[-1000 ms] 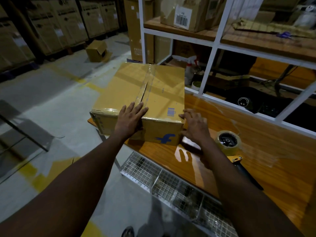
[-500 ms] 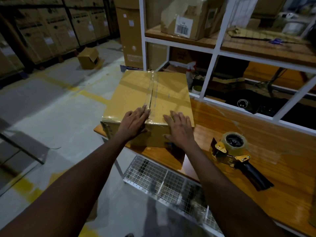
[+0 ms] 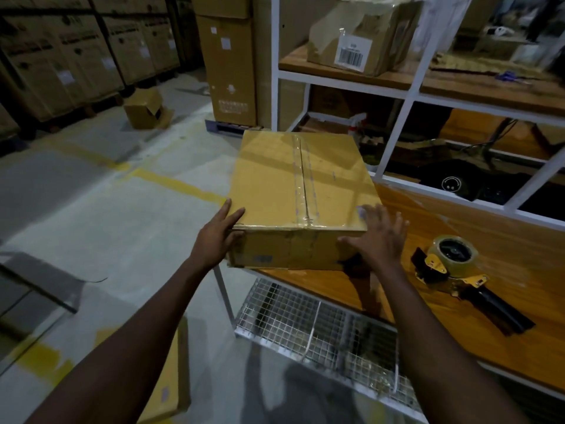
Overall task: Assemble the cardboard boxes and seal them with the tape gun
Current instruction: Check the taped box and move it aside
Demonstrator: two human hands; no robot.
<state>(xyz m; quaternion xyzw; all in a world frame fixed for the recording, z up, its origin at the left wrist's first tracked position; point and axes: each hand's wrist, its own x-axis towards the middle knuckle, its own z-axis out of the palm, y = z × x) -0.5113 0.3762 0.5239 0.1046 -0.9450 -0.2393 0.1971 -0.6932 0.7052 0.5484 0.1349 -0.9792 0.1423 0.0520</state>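
Note:
A closed brown cardboard box [image 3: 281, 185] sits on the left end of the wooden table [image 3: 477, 240], its top seam covered by clear tape. My left hand [image 3: 218, 237] presses flat against the box's near left corner, fingers straight. At the near right corner my right hand [image 3: 377, 237] touches the box with spread fingers, thumb on the front face. The tape gun [image 3: 455, 270] with a roll of clear tape lies on the table to the right of the box, its black handle pointing toward me; neither hand touches it.
A white shelf frame [image 3: 394, 139] rises behind the table, holding a labelled box [image 3: 360, 38]. A wire mesh rack [image 3: 321, 328] hangs under the table's front edge. A flat carton [image 3: 171, 377] stands by my left arm. Stacked cartons [image 3: 76, 53] and a small open box [image 3: 146, 108] stand across the concrete floor.
Both hands slid from the middle of the box's near top edge out to its two near corners. The box has turned slightly on the table.

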